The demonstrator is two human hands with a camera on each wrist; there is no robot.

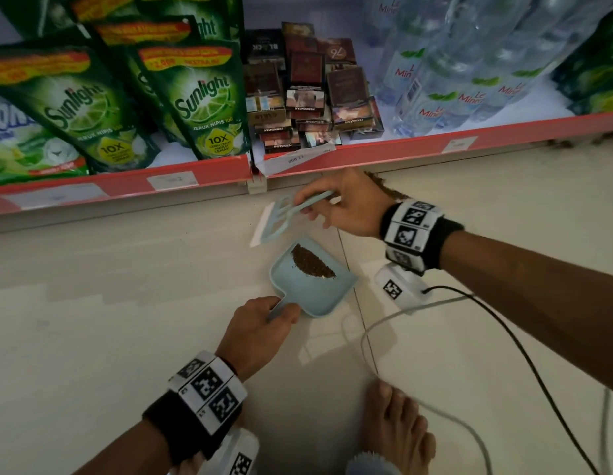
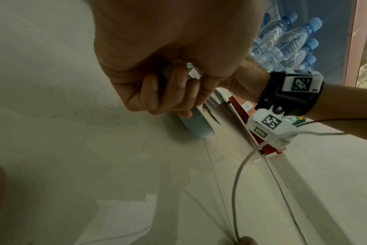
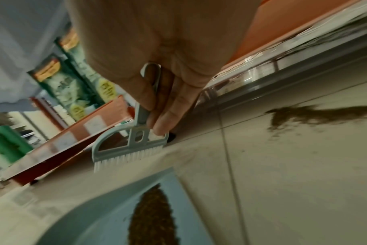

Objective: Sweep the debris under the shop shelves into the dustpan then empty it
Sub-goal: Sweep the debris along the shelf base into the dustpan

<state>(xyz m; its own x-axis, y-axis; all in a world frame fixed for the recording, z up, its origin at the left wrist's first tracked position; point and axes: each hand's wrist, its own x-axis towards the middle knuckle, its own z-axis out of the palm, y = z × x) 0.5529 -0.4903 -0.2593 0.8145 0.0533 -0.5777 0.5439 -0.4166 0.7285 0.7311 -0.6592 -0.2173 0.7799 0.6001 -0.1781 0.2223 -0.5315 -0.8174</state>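
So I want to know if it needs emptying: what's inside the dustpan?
The dustpan holds a ridge of brown debris near its open lip; the rest is bare. Anything beneath the debris is hidden.

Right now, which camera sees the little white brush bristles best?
The right wrist view: the white bristles of the pale blue plastic hand brush show sharp and close, just above the floor. The head view shows them small and blurred. The left wrist view does not show them.
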